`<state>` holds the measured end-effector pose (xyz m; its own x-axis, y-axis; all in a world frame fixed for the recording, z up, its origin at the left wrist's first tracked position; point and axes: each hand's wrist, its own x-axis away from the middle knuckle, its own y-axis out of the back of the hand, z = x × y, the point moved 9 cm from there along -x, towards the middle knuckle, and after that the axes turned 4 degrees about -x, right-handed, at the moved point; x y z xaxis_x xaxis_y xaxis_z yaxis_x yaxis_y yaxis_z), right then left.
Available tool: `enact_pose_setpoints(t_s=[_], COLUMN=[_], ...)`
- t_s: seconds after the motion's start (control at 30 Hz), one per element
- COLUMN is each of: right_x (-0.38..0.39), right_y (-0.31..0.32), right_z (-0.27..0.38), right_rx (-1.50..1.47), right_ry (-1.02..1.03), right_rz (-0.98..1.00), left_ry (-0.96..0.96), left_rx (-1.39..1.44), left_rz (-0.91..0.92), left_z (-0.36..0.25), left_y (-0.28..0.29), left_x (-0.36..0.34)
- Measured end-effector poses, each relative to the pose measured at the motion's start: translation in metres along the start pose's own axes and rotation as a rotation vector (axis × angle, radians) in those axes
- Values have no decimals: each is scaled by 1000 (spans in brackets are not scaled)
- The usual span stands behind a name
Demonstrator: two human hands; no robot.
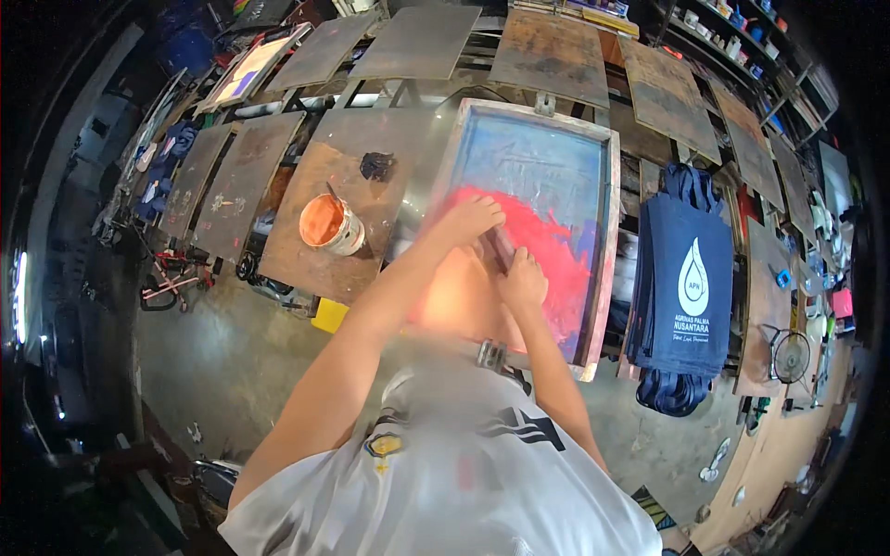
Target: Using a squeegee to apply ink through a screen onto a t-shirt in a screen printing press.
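Note:
Across a wood-framed printing screen [556, 148] I hold a squeegee [500, 248] at a slant. My left hand [475, 220] is closed over its upper end, and my right hand [525, 280] grips the lower end. Red-pink ink [553, 264] is spread over the mesh around and to the right of the squeegee, while the far part of the mesh looks blue. What lies beneath the screen is hidden. Left of the frame, a white tub of orange ink [331, 225] with a stick in it stands on a brown board.
A dark crumpled rag [376, 167] lies beyond the tub. To my right, a stack of navy tote bags [684, 278] with a white drop print rests on another board. Several flat boards [415, 44] line the far side. A round fan [790, 357] stands far right.

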<state>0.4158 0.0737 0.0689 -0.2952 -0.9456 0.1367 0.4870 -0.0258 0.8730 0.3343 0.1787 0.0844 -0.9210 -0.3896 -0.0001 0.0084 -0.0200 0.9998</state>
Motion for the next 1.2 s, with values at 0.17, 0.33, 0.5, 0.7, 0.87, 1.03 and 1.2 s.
enact_pose_setpoints(t_s=[0.17, 0.33, 0.5, 0.7, 0.87, 1.03, 1.2], right_x=[-22, -39, -65, -69, -61, -64, -66], right_y=[-13, -16, -53, -78, -50, -38, -38], right_z=[23, 74, 112, 120, 105, 69, 65], right_rx=[70, 175, 430, 399, 191, 172, 180], right_ry=[222, 408, 751, 909, 829, 617, 453], right_rz=[99, 125, 365, 451, 408, 175, 210], left_ry=[245, 535, 829, 1021, 945, 694, 560], left_rx=[152, 216, 266, 249, 135, 107, 165], left_rz=[-54, -272, -377, -462, -422, -327, -296], left_z=[25, 30, 19, -4, 12, 48, 53], left_y=[-16, -15, -9, -16, -24, -29, -36], left_x=[53, 117, 164, 187, 170, 122, 115])
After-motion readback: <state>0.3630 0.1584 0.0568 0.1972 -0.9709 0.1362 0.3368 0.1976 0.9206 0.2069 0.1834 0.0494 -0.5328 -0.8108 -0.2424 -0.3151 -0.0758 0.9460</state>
